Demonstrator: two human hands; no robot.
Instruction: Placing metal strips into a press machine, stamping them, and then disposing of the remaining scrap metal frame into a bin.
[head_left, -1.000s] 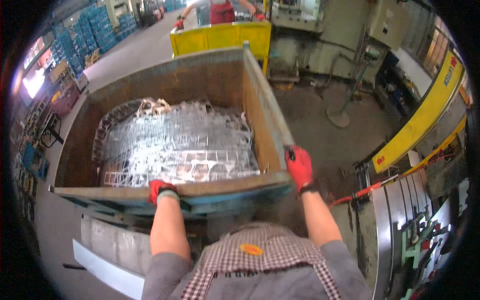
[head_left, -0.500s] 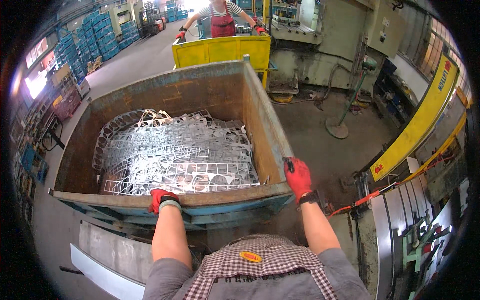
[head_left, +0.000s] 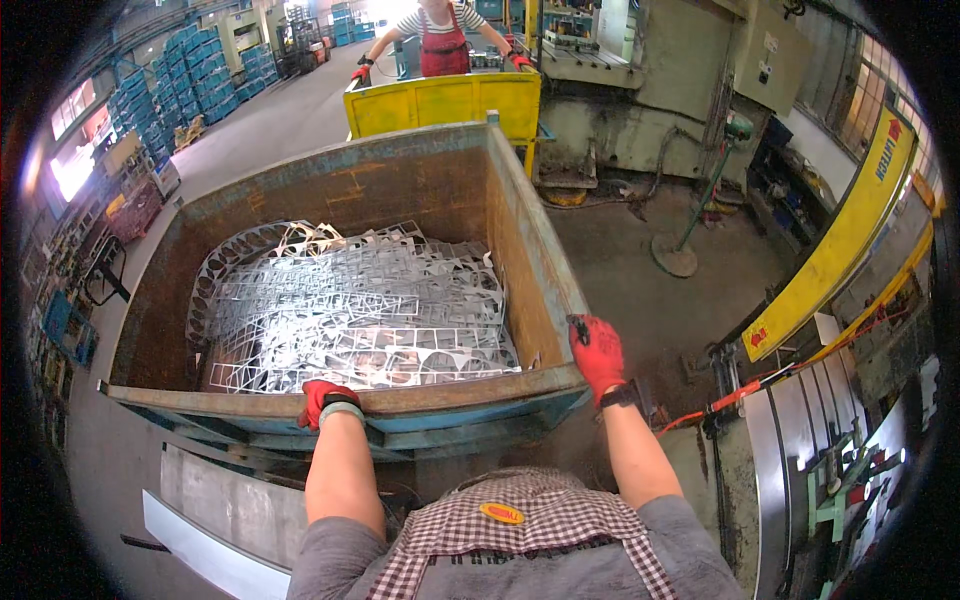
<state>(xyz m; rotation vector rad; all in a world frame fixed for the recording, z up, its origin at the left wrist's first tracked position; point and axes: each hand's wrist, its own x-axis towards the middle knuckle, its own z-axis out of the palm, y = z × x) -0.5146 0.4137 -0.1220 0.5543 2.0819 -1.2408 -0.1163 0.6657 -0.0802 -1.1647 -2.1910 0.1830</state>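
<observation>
A big rusty metal scrap bin (head_left: 460,394) with worn blue paint is right in front of me. Inside lies a heap of punched sheet-metal scrap (head_left: 350,295), silvery strips with round and square cut-outs. My left hand (head_left: 328,401), in a red work glove, is closed over the bin's near rim, left of its middle. At the near right corner my right hand (head_left: 597,357), gloved in red too, grips the rim. Its fingertips lie on the corner edge and are partly hidden.
Beyond the bin stands a yellow metal container (head_left: 440,105), with a co-worker in a red apron (head_left: 445,52) holding it. A green pedestal stand (head_left: 675,256) and a yellow machine guard (head_left: 840,250) are at right. Flat metal sheets (head_left: 225,500) lie at lower left.
</observation>
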